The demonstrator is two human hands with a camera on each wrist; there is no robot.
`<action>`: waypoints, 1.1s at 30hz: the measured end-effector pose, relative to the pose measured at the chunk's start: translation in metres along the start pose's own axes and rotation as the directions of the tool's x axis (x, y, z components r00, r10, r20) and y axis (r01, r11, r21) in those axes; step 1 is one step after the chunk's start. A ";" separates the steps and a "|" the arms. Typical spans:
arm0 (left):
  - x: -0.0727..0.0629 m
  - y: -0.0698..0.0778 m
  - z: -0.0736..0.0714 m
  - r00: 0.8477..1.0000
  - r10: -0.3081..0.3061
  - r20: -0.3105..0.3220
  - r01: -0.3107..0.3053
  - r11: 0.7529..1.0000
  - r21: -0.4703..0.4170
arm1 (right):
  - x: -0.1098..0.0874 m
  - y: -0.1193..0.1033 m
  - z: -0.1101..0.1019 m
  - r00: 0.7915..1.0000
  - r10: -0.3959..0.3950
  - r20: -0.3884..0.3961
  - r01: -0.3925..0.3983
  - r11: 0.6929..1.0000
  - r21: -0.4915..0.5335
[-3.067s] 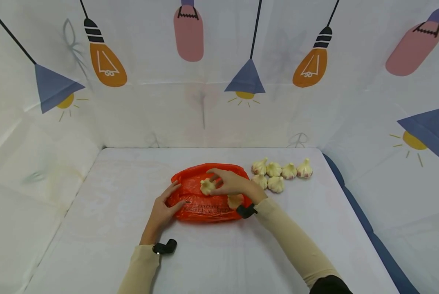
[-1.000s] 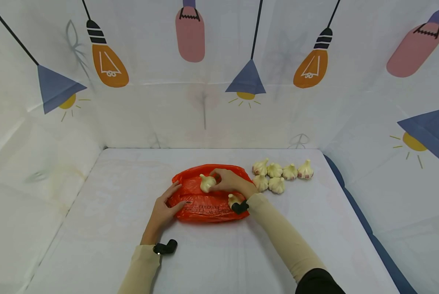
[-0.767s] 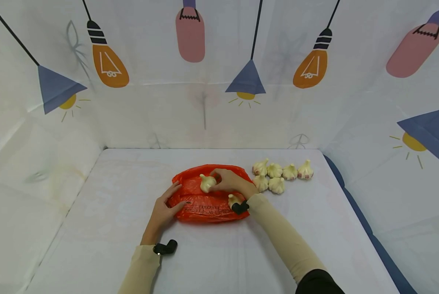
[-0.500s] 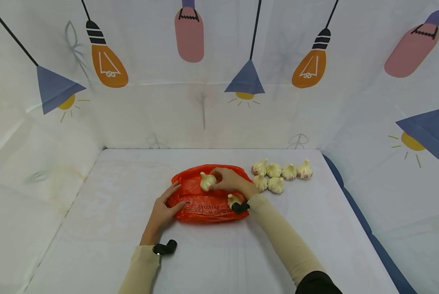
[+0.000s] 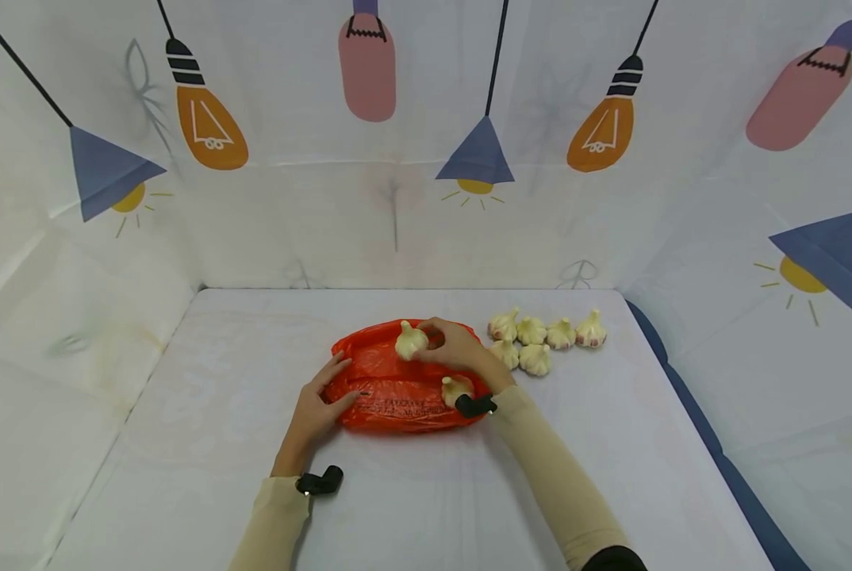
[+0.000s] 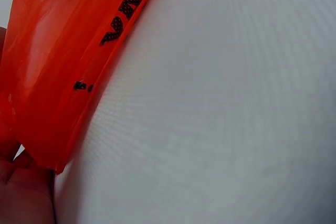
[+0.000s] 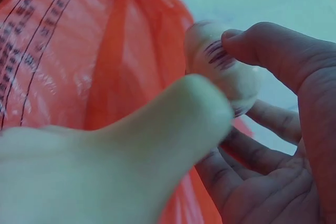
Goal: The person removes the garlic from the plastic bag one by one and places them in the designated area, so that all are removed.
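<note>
A red plastic bag (image 5: pixel 386 381) with dark print lies on the table, its surface crumpled. My left hand (image 5: pixel 315 412) holds its left edge, thumb and fingers spread around the side; in the left wrist view only part of that hand (image 6: pixel 26 198) shows by the bag's corner. My right hand (image 5: pixel 458 349) pinches a garlic bulb (image 5: pixel 412 341) over the bag's far part, stem up. Purple streaks mark this bulb (image 7: pixel 212 56) in the right wrist view, the thumb pressing its side. Another garlic bulb (image 5: pixel 456 390) sits on the bag's right part, partly behind the wrist camera.
Several garlic bulbs (image 5: pixel 536 359) stand in two rows to the right of the bag, close to my right forearm. White table surface (image 5: pixel 412 500) extends in front of the bag. A white printed cloth (image 5: pixel 326 222) hangs behind the table, and dark blue fabric (image 5: pixel 719 444) runs along its right edge.
My right hand has lifted the garlic bulb slightly and carried it a little right and away from me. The left hand, the bag and the other bulbs have stayed in place.
</note>
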State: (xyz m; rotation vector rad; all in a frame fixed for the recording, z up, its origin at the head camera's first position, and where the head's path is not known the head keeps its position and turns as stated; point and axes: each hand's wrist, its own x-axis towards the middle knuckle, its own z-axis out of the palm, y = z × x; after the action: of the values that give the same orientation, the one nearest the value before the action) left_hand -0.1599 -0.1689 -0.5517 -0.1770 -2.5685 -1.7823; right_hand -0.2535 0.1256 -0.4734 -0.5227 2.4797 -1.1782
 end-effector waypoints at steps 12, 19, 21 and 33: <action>0.000 -0.004 -0.002 1.000 0.024 0.001 -0.024 1.000 0.015 | -0.025 -0.009 -0.010 0.995 -0.041 -0.091 0.051 0.992 0.111; 0.001 -0.005 0.000 1.000 0.024 -0.003 -0.024 0.999 0.025 | -0.043 -0.013 -0.018 0.989 -0.022 -0.144 0.045 0.986 0.159; 0.001 -0.005 0.000 1.000 0.023 -0.001 -0.023 0.999 0.023 | -0.048 -0.014 -0.021 0.988 -0.009 -0.155 0.038 0.983 0.182; 0.000 -0.003 0.000 1.000 -0.001 0.000 0.001 1.000 -0.001 | -0.077 -0.015 -0.045 0.961 0.013 -0.276 0.066 0.959 0.277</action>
State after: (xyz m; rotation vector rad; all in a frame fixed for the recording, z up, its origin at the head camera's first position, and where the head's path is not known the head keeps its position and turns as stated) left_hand -0.1602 -0.1701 -0.5540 -0.1762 -2.5679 -1.7842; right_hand -0.2039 0.1824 -0.4227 -0.3315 2.4644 -1.6864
